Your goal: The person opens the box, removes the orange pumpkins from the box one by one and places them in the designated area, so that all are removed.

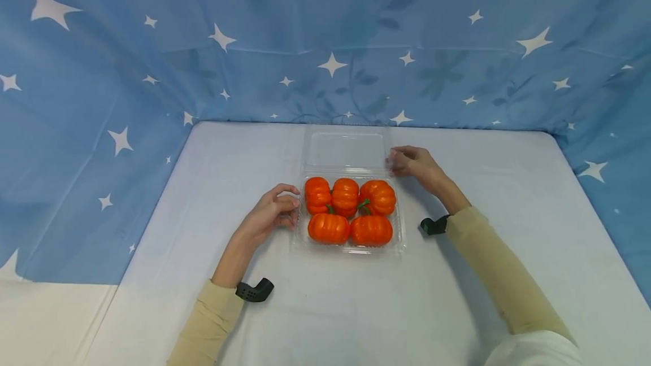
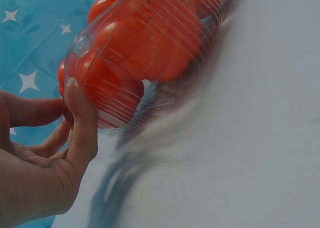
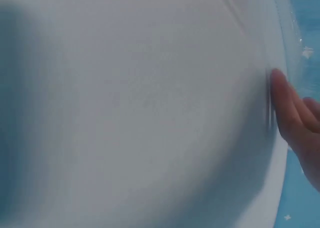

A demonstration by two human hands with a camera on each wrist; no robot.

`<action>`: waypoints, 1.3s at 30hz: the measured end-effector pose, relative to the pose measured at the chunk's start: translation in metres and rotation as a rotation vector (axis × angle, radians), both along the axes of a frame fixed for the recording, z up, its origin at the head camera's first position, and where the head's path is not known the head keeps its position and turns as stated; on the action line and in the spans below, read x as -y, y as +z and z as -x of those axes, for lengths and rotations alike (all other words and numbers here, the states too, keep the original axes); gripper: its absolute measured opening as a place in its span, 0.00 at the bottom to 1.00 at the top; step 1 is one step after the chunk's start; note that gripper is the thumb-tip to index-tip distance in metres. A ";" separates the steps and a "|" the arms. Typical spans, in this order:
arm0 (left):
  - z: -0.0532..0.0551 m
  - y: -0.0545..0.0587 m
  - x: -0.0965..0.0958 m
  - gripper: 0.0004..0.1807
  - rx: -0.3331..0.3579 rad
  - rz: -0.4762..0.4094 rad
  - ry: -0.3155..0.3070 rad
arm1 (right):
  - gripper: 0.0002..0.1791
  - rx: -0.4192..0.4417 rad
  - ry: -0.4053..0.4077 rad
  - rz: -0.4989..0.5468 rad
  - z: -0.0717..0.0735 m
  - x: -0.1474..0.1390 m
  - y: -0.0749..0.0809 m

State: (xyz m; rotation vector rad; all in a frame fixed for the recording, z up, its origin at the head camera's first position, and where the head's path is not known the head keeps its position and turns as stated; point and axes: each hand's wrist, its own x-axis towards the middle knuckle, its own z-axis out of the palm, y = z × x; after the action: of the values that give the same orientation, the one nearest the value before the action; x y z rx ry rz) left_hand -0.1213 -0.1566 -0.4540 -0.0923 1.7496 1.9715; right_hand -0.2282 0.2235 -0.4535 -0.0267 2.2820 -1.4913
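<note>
A clear plastic clamshell container (image 1: 301, 225) lies on the table with its lid (image 1: 347, 149) folded back on the far side. Several orange toy pumpkins (image 1: 329, 229) with green stems sit inside in two rows. My left hand (image 1: 272, 210) is at the container's left side; the left wrist view shows the thumb and a finger pinching its rim (image 2: 75, 63). My right hand (image 1: 414, 165) is at the right edge of the lid near the hinge. In the right wrist view its fingers (image 3: 282, 100) look fairly straight beside clear plastic; whether they grip it is unclear.
A white cloth (image 1: 325, 315) covers the table. Blue fabric with white stars (image 1: 356, 44) hangs behind and at both sides, close beyond the lid's far edge. Each wrist wears a small black device (image 1: 255, 290).
</note>
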 end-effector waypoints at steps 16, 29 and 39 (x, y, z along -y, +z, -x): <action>0.003 0.002 0.003 0.18 -0.009 0.022 -0.007 | 0.32 -0.245 0.154 -0.385 -0.037 0.002 0.028; 0.003 0.003 0.001 0.19 -0.022 0.038 -0.030 | 0.29 -0.485 0.345 -0.344 -0.072 0.001 0.051; 0.000 0.001 -0.001 0.16 -0.014 0.039 -0.032 | 0.36 -0.562 0.527 -0.420 -0.092 0.015 0.060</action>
State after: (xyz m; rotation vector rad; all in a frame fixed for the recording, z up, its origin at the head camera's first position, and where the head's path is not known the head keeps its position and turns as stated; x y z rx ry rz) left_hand -0.1217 -0.1557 -0.4525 -0.0638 1.7880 1.9203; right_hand -0.1366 0.2081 -0.3935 -0.9486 2.6681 -0.7754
